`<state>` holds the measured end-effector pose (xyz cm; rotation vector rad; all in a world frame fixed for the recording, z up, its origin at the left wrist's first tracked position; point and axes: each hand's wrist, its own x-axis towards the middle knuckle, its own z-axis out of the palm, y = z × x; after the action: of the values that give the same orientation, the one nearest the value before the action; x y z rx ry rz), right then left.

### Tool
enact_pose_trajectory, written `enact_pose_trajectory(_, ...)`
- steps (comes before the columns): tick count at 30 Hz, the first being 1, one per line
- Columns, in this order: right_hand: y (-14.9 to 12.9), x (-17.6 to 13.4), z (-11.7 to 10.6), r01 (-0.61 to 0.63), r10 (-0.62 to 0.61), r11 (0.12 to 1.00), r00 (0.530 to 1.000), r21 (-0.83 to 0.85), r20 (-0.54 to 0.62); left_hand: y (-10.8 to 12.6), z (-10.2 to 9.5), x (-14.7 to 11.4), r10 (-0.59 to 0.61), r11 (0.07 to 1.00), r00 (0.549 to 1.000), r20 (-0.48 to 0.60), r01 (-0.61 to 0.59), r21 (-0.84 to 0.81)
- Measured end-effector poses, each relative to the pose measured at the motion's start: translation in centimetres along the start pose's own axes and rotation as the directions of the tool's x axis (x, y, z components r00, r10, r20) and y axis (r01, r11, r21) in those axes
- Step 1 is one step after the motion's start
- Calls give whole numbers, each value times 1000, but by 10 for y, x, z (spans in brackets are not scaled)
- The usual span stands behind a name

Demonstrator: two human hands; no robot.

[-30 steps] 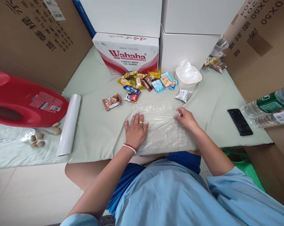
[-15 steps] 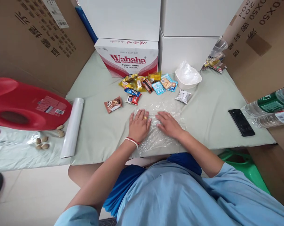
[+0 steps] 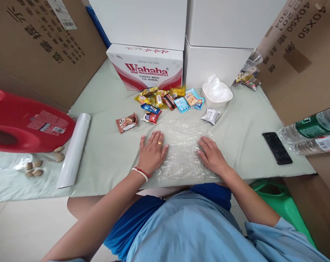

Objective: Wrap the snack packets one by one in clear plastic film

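Observation:
A crinkled sheet of clear plastic wrap (image 3: 183, 154) lies spread on the pale green tablecloth in front of me. My left hand (image 3: 152, 153) rests flat at its left edge, fingers stretched, a ring on one finger. Over the right edge, my right hand (image 3: 212, 154) lies with fingers extended and touching the film. Neither hand grips anything. Just beyond the film sit a brown snack packet (image 3: 126, 123), a red and white packet (image 3: 151, 117), a blue packet (image 3: 150, 108) and a silver-white packet (image 3: 211, 115).
Behind are yellow-wrapped snacks (image 3: 159, 98), light-blue packets (image 3: 183, 104), a white bowl (image 3: 217, 97) holding plastic film and a Wahaha carton (image 3: 147, 69). Left are a white roll (image 3: 74, 151), walnuts (image 3: 34, 169) and a red jug (image 3: 31, 123). A phone (image 3: 277, 148) and plastic bottles (image 3: 314, 125) lie right.
Both hands have moved apart across the plastic wrap, the left outward to the left and the right outward to the right. More of the film's middle now shows. The view has shifted slightly.

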<state>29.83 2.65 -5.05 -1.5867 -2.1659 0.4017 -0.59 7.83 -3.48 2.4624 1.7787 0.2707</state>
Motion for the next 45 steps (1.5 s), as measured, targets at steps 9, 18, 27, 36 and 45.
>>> enact_pose_trajectory(9,2,120,-36,-95,99,993,994,-73,51,-35,14,-24,-23,998,997,74,19,58)
enact_pose_trajectory(18,17,275,-12,-349,320,899,936,-263,-149,-31,11,-24,-36,999,996,84,33,37)
enact_pose_trajectory(27,17,193,-43,-46,31,981,996,-188,-85,-29,10,-26,-25,998,999,29,27,-65)
enact_pose_trajectory(36,-35,72,-9,172,-195,979,949,112,249,-29,11,-26,-24,994,1000,15,25,-107)
enact_pose_trajectory(45,-14,168,-30,-4,4,1000,994,-4,113,-31,14,-27,-15,994,1000,-6,15,-107)
